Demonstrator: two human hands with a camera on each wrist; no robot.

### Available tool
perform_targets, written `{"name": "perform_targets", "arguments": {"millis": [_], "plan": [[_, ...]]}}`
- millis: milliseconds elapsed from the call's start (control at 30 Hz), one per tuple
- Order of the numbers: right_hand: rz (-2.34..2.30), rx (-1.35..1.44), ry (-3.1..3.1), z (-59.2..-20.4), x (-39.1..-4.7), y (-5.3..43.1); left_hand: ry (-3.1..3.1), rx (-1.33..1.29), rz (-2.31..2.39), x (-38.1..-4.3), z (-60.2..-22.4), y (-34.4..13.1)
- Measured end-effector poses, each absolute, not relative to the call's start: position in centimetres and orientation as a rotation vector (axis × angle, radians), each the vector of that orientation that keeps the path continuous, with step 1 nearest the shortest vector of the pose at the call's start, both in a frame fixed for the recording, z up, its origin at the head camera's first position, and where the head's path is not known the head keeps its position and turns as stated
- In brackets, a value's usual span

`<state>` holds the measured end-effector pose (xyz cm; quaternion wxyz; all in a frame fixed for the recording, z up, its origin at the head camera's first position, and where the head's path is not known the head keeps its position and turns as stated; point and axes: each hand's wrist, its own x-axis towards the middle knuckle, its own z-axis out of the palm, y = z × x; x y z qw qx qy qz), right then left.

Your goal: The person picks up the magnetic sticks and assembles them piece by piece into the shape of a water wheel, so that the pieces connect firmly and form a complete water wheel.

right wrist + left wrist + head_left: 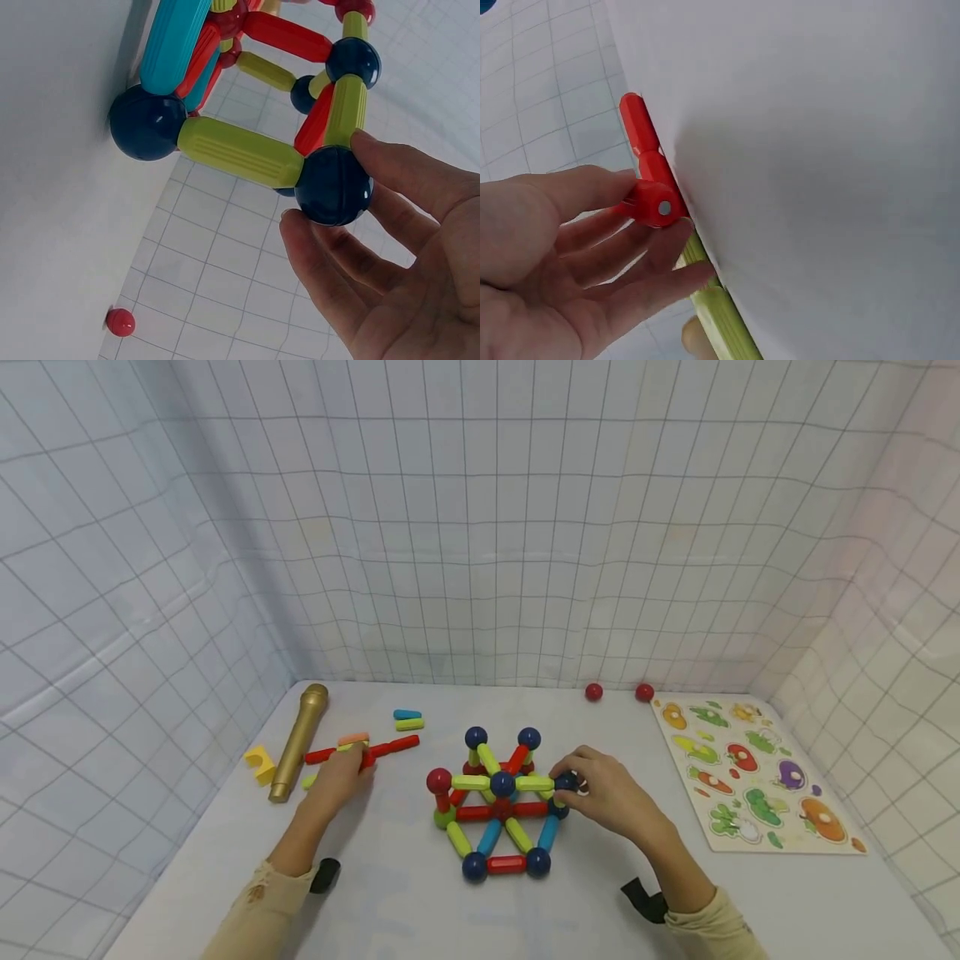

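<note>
Frame first: the multi-coloured ball-and-rod frame of glossy balls and ribbed rods (pixel 507 864) stands mid-table; clock read from its centre, 12 at the far wall. Right hand (pixel 603 789) at 3 o'clock, thumb and fingers clamped on a glossy dark blue ball (pixel 334 186), the upper corner there. Left hand (pixel 341 777) between 9 and 10, well apart from the frame, thumb and fingertip pinching a ribbed red rod (pixel 658 204); silver disc in its end, likely a magnet.

Risks, my judgement. Main one: the corner ball meets one yellow-green ribbed upright rod (pixel 240 152) and one yellow-green ribbed top rod (pixel 347 109). If those joints are only magnetic, a sideways tug from the right hand could roll the upright off and drop that corner, top rod with it. Pressing too hard could skid the base instead.

At 9 o'clock, the shiny red ball (pixel 439 781) sits on one short red upright (pixel 442 802); a jolt through the upper tier could tip it.

Left side: the pinched rod is touching or very close to other loose rods, including a ribbed yellow-green rod (pixel 726 322). Lifting fast might drag a clinging neighbour along. Small pinch, so the rod could also twist.

Two loose red balls (pixel 594 692), between 1 and 2, might roll if bumped.
</note>
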<state>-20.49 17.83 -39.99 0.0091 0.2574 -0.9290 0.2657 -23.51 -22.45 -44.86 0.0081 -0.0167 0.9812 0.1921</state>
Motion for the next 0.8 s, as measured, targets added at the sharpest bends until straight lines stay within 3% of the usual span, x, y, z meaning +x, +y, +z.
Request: {"name": "perform_targets", "arguments": {"millis": [367, 800], "plan": [[0.833, 0.808, -2.900, -39.9, -20.4, 17.9, 2.413, -0.102, 1.675, -24.3, -41.0, -17.8], [0.813, 0.813, -2.910, -39.8, -20.6, 18.0, 2.266, -0.015, 1.682, -24.7, -41.1, -15.2]]}}
